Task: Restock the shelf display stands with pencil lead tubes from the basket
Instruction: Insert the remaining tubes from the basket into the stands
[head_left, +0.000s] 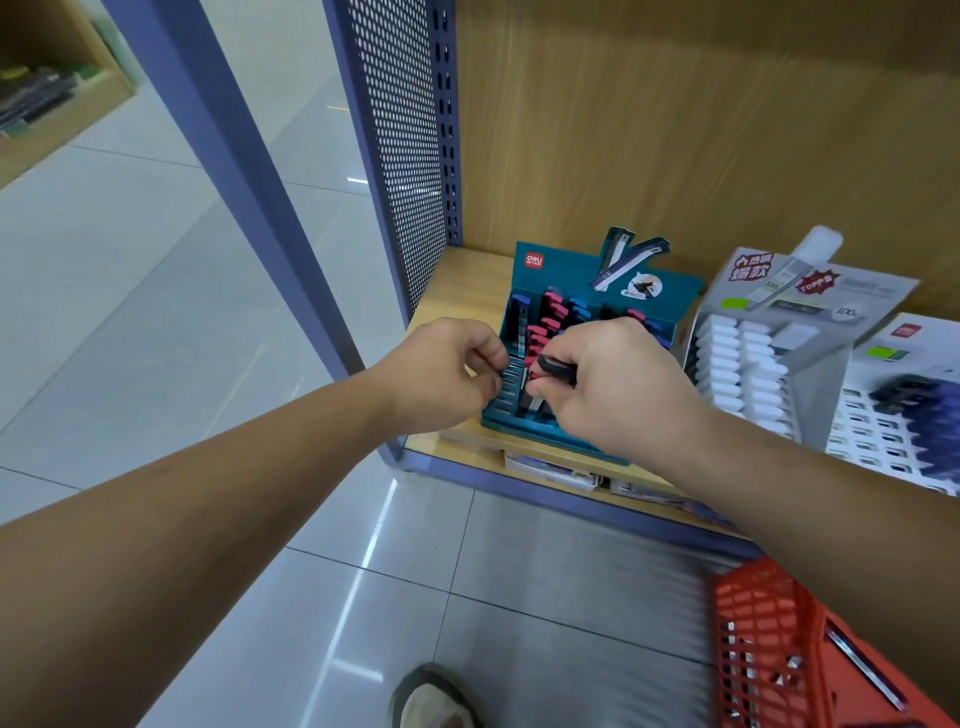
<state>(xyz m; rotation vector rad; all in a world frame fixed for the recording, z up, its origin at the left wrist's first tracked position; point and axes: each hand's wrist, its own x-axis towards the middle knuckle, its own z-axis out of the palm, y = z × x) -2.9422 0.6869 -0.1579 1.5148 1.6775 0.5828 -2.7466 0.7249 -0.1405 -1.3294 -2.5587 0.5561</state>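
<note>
**Teal stand partly filled, more tubes to go**

Head view: The teal stand (571, 275) is sitting on the shelf (462, 286), just toward 3 o'clock from the middle. The right hand (618, 384) is pinching a black tube (558, 368) tight, right over the front slots. The left hand (447, 374) is curling its fingers onto the stand's left side, at 9 o'clock from the tube, maybe steadying it. Red and blue tubes are filling the back rows. The front-left slots are looking empty, so I think more is left to do. The red basket (758, 603) is waiting at 5 o'clock with a few things inside.
</note>
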